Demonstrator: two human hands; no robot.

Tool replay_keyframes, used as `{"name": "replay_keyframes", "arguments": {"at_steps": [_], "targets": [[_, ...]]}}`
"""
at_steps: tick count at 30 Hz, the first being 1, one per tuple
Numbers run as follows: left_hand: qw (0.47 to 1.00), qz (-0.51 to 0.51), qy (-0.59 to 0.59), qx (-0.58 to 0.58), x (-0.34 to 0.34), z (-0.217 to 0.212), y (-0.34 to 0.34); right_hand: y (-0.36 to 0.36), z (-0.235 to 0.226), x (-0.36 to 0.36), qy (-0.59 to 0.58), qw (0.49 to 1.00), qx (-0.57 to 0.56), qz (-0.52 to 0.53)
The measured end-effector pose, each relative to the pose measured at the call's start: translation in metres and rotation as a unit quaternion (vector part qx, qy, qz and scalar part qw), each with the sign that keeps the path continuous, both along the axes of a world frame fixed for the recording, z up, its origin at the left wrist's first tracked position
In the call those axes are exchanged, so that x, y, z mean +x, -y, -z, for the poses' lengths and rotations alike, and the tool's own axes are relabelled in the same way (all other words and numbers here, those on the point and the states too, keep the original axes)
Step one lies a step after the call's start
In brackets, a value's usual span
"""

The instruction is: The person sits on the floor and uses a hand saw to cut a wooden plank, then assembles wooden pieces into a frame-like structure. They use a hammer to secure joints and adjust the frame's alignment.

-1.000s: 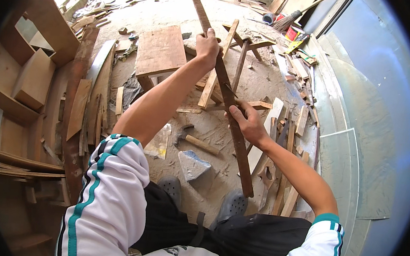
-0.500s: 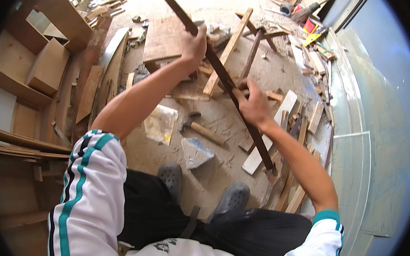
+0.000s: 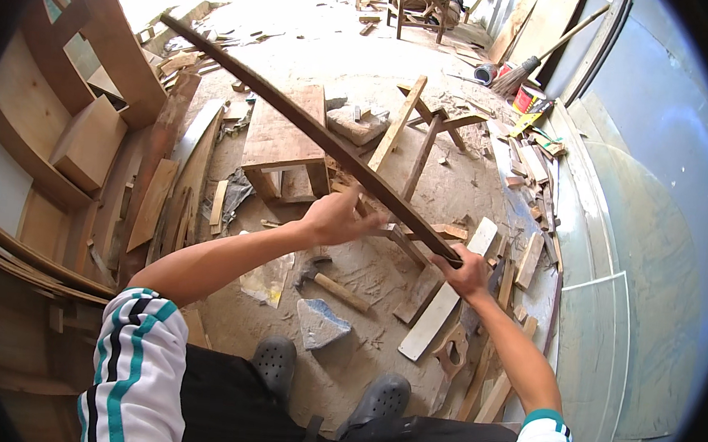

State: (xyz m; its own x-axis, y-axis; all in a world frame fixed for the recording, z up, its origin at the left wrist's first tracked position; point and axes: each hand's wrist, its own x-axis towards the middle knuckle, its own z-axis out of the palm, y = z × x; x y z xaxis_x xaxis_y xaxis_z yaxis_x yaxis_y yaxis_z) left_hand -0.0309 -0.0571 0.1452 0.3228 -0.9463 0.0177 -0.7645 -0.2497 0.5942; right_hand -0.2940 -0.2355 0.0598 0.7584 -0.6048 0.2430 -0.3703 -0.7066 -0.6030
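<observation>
A long dark wooden strip [image 3: 295,120] slants across the view, its far end raised toward the upper left. My right hand [image 3: 464,271] is closed round its near end. Just below the strip's middle is my left hand [image 3: 336,218], fingers apart and slightly blurred, holding nothing; whether a fingertip touches the wood I cannot tell. On the ground beneath lie a claw hammer [image 3: 339,291] with a wooden handle and a grey-blue stone block [image 3: 320,325]. Below my right hand a handsaw's wooden handle [image 3: 450,352] shows among the boards.
Ahead stands a low wooden stool [image 3: 282,130], beside crossed wooden legs [image 3: 439,124]. A wooden cabinet [image 3: 89,141] fills the left side; glass panes [image 3: 600,337] lean at the right. Wood offcuts [image 3: 529,262], a white board [image 3: 429,321] and a broom [image 3: 516,78] lie about. A person sits far off.
My left hand has let go of the strip and dropped below it. My right hand has shifted down to the strip's near end. The strip now slopes more flatly, and the view has tilted up.
</observation>
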Motion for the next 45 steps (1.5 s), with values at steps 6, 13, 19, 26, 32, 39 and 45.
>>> {"name": "replay_keyframes", "arguments": {"at_steps": [6, 13, 19, 26, 32, 39, 45], "targets": [[0.925, 0.232, 0.276, -0.122, -0.041, -0.026, -0.023, 0.048, -0.003, -0.069, -0.016, 0.994, -0.081, -0.066], [0.919, 0.246, 0.305, -0.043, -0.062, 0.006, -0.047, 0.067, 0.006, -0.147, -0.05, 0.986, -0.11, -0.113], [0.951, 0.202, 0.151, 0.179, -0.075, 0.041, -0.065, 0.083, 0.005, -0.169, -0.113, 0.968, -0.142, -0.174], [0.936, 0.194, 0.079, 0.284, -0.078, 0.064, -0.117, 0.051, 0.03, -0.122, -0.152, 0.948, -0.087, -0.267], [0.92, 0.16, 0.036, 0.356, -0.079, 0.092, -0.188, 0.007, 0.07, -0.086, -0.215, 0.917, -0.028, -0.335], [0.943, 0.04, -0.027, 0.33, -0.079, 0.104, -0.266, -0.052, 0.091, -0.028, -0.26, 0.886, 0.04, -0.382], [0.925, -0.022, 0.007, 0.379, -0.048, 0.098, -0.339, -0.107, 0.099, 0.047, -0.243, 0.856, 0.074, -0.45]]}}
